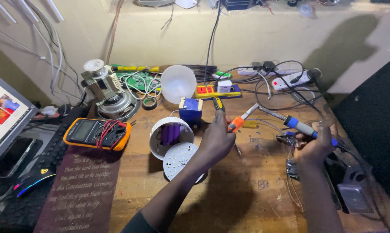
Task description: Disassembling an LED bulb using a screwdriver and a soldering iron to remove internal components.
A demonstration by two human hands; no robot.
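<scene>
Workbench clutter is crowding both hands. My left hand (218,137) is gripping a screwdriver (220,106) and orange pliers (237,123); my right hand (316,144), at three o'clock, is holding a soldering iron (299,125). Its tip could be scorching the cables (285,88) at twelve o'clock.

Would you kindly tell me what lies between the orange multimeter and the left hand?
In the head view, the opened white bulb housing lies between multimeter and left hand.

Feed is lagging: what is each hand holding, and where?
Left hand: orange-handled cutter, by its handles. Right hand: blue soldering iron, by its grip.
</scene>
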